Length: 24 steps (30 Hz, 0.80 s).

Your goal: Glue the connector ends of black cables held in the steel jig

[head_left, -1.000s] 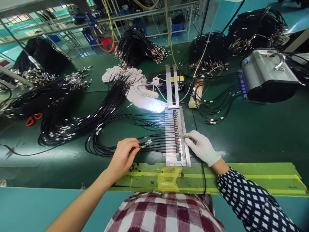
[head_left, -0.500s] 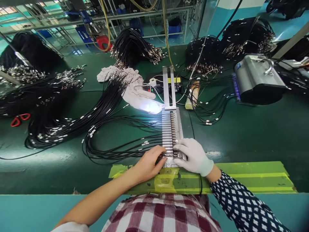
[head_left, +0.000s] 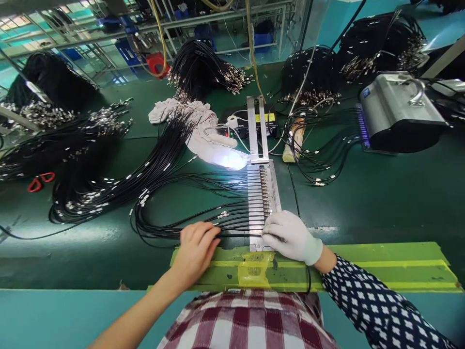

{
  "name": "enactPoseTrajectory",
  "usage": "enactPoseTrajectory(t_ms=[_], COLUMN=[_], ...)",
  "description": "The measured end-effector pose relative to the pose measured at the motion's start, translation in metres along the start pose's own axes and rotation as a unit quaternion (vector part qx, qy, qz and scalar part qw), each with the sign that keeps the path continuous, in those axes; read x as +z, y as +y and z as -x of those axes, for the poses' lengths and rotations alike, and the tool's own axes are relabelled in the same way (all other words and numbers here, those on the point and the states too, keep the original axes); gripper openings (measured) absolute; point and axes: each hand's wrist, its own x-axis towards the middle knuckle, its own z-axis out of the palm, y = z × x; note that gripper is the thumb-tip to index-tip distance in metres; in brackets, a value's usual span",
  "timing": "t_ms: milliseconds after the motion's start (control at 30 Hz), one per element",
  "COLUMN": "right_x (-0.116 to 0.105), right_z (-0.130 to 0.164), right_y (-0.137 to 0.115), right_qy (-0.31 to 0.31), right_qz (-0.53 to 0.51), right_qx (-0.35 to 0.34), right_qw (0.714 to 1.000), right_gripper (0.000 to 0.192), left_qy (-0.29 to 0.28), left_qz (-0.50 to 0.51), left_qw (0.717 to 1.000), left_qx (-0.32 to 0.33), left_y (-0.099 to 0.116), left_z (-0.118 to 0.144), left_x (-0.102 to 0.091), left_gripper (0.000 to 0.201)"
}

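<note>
A slotted metal fixture [head_left: 255, 198] lies on the bench, with several black cables [head_left: 203, 214] running into its slots from the left. Their metal connectors [head_left: 265, 191] line up in a row along its right side. My left hand [head_left: 198, 247], bare, is closed on the nearest black cable, left of the fixture. My right hand [head_left: 290, 237], in a white glove, is closed at the fixture's lower right edge, its fingertips pinching that cable's end. The connector there is hidden by the fingers.
A stuffed white glove [head_left: 207, 135] under a bright light lies beyond the cables. Behind the fixture sit a metal frame [head_left: 257, 128] and a black control box [head_left: 236, 128]. To the right stands a silver lamp housing [head_left: 403, 114]. Red-handled scissors [head_left: 41, 182] lie left. Cable bundles [head_left: 207, 68] line the back.
My left hand has moved left from the fixture's near end, out along the cable. My right hand stays at the fixture's right edge. The view has shifted slightly.
</note>
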Motion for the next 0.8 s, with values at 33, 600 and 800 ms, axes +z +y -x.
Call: enactPoseTrajectory(t_ms=[33, 600, 800], right_x=[0.000, -0.016, -0.017], right_z=[0.001, 0.003, 0.002], right_y=[0.000, 0.036, 0.035], right_qy=[0.001, 0.122, 0.117], right_qz=[-0.006, -0.124, -0.117], right_qx=[0.002, 0.281, 0.281], right_qw=[1.000, 0.944, 0.945], right_gripper=[0.017, 0.024, 0.022], left_qy=[0.005, -0.023, -0.048], left_qz=[0.021, 0.208, 0.180], left_qw=[1.000, 0.971, 0.974], left_qx=[0.016, 0.116, 0.133], left_y=[0.008, 0.028, 0.025], left_z=[-0.004, -0.047, -0.042], left_x=[0.007, 0.039, 0.038], left_gripper=[0.020, 0.030, 0.034])
